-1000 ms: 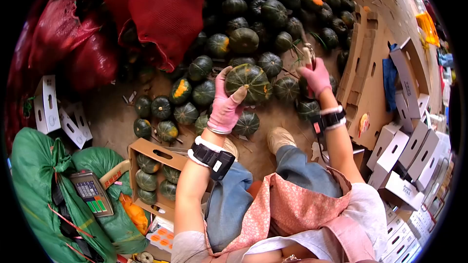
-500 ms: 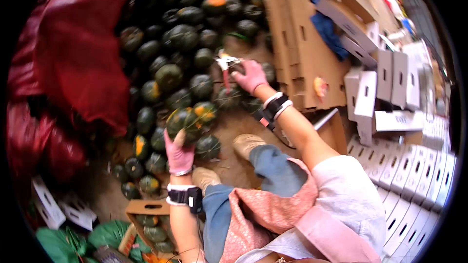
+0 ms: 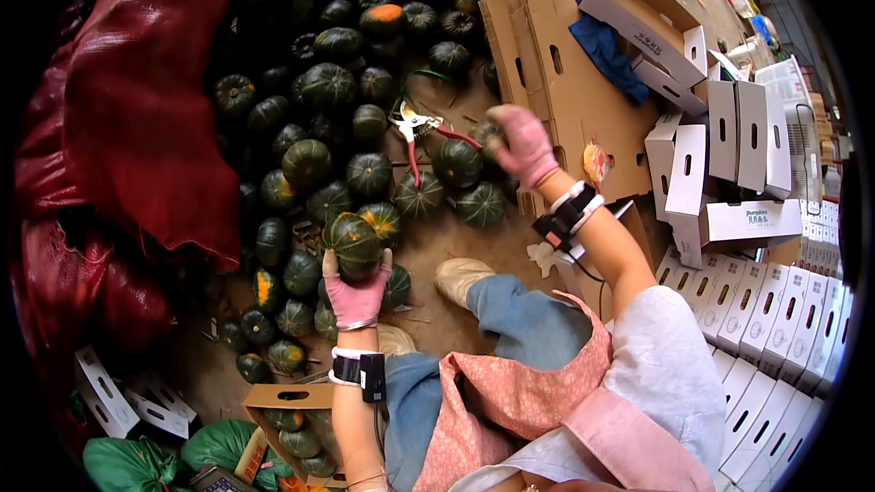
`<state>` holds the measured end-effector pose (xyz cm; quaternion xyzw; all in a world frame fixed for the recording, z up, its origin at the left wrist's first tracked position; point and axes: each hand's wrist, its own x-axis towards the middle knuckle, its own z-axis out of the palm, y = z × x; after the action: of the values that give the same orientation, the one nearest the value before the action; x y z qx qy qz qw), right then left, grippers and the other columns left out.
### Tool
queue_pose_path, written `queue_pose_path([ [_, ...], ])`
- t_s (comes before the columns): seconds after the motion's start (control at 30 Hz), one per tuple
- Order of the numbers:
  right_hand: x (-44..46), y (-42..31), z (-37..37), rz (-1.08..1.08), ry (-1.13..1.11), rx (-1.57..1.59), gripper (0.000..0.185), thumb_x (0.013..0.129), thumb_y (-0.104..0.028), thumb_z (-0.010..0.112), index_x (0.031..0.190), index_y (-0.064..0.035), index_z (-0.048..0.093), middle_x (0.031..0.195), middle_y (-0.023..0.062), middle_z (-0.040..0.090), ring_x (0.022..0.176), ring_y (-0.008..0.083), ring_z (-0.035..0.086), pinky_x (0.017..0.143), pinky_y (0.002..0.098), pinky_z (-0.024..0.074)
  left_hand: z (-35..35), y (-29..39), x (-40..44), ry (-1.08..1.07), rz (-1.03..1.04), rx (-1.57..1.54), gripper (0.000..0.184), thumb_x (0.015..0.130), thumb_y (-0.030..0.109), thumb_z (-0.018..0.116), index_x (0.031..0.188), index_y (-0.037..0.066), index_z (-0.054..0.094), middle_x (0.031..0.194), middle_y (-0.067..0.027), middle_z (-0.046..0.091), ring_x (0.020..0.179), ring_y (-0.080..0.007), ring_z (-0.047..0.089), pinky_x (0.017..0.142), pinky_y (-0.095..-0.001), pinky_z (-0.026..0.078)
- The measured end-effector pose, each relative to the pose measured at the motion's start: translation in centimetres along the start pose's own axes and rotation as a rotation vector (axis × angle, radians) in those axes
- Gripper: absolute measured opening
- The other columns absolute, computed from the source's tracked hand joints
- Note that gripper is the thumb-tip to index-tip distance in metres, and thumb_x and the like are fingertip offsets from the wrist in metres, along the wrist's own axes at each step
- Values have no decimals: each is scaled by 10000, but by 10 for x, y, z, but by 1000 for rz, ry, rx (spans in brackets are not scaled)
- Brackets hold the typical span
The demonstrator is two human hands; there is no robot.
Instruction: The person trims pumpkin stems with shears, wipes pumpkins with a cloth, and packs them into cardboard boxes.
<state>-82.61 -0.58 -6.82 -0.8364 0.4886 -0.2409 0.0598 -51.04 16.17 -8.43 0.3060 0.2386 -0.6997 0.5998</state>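
Observation:
A dark green pumpkin with pale stripes [image 3: 353, 242] rests in my left hand [image 3: 354, 296], whose gloved fingers curl round its lower side. My right hand [image 3: 526, 148], in a pink glove, is apart from the shears, with fingers spread and nothing in them, just right of a pumpkin [image 3: 458, 163]. Red-handled pruning shears [image 3: 416, 124] lie with jaws and handles apart on the pumpkins, left of my right hand. Many more green pumpkins [image 3: 328, 86] spread over the floor ahead.
Red mesh sacks [image 3: 150, 109] lie at the left. An open carton [image 3: 264, 396] holds several pumpkins at the lower left, near green sacks [image 3: 128, 465]. Flattened cardboard [image 3: 583, 100] leans right of the pile, beside white boxes [image 3: 752, 220].
My right hand has let go of the shears, which now lie on the pumpkins. The view has swung right; my left hand still has the pumpkin, now cupped from below.

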Motion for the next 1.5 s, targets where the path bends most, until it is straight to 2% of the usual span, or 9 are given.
queue_pose_path([
  [0.3, 47, 187, -31, 1284, 217, -232, 600, 817, -228, 523, 1375, -125, 331, 1301, 224, 480, 1189, 380, 473, 987, 401, 406, 2, 5, 4, 55, 11, 89, 464, 762, 406, 687, 1140, 158, 584, 1143, -53, 606, 1066, -254, 552, 970, -493, 392],
  [0.63, 66, 245, -42, 1398, -178, -544, 394, 862, -378, 537, 1214, -202, 558, 1304, 78, 520, 1203, 298, 487, 978, 439, 415, 0, 26, 14, 32, 109, 121, 464, 805, 357, 662, 1193, 122, 563, 1226, -68, 575, 1149, -257, 518, 992, -467, 399],
  [0.77, 72, 213, -40, 934, -112, -876, 309, 896, -350, 494, 1095, -133, 587, 1138, 99, 603, 1095, 279, 551, 905, 424, 451, 22, 18, 18, -105, 37, 109, 456, 894, 278, 560, 1291, 70, 476, 1324, -112, 496, 1234, -284, 446, 1043, -472, 345],
  [0.93, 84, 132, -29, 614, 349, 269, 353, 903, -324, 517, 1019, -1, 602, 924, 179, 633, 881, 323, 607, 820, 381, 476, 34, 1, 33, -132, 75, 85, 486, 857, 177, 616, 1301, 55, 457, 1326, -130, 492, 1237, -293, 447, 1060, -474, 330],
  [1.0, 74, 68, -29, 336, 439, 81, 399, 922, -336, 503, 1101, 12, 579, 1018, 174, 621, 945, 308, 597, 875, 356, 456, 51, -3, 30, -210, 73, 110, 503, 835, 147, 635, 1302, 82, 460, 1312, -118, 498, 1226, -282, 458, 1054, -472, 345],
  [1.07, 73, 3, -32, 356, 555, 612, 453, 947, -333, 467, 1244, 7, 503, 1182, 165, 569, 1081, 286, 549, 976, 357, 400, 65, -6, 26, -260, 52, 111, 516, 810, 112, 655, 1294, 132, 477, 1286, -82, 516, 1201, -257, 483, 1028, -465, 384],
  [1.1, 81, -39, -40, 623, 536, 1583, 492, 950, -336, 458, 1311, -2, 453, 1263, 153, 531, 1156, 275, 511, 1027, 370, 363, 72, -8, 23, -279, 81, 137, 531, 801, 101, 659, 1298, 133, 473, 1289, -80, 514, 1203, -260, 481, 1030, -463, 382],
  [1.33, 63, -126, -26, -346, -175, 902, 479, 830, -216, 593, 1249, -11, 483, 1322, 247, 441, 1254, 385, 387, 1042, 487, 293, 110, -12, 6, -371, 268, 402, 651, 745, 98, 735, 1321, 104, 431, 1302, -70, 502, 1187, -229, 492, 1032, -391, 385],
  [1.5, 73, -164, 7, -204, 18, 899, 326, 878, -178, 532, 1141, 14, 547, 1245, 252, 497, 1163, 403, 461, 998, 466, 344, 118, -17, -13, -385, 528, 624, 798, 639, 144, 847, 1310, 103, 416, 1239, -34, 526, 1135, -159, 509, 988, -317, 412],
])
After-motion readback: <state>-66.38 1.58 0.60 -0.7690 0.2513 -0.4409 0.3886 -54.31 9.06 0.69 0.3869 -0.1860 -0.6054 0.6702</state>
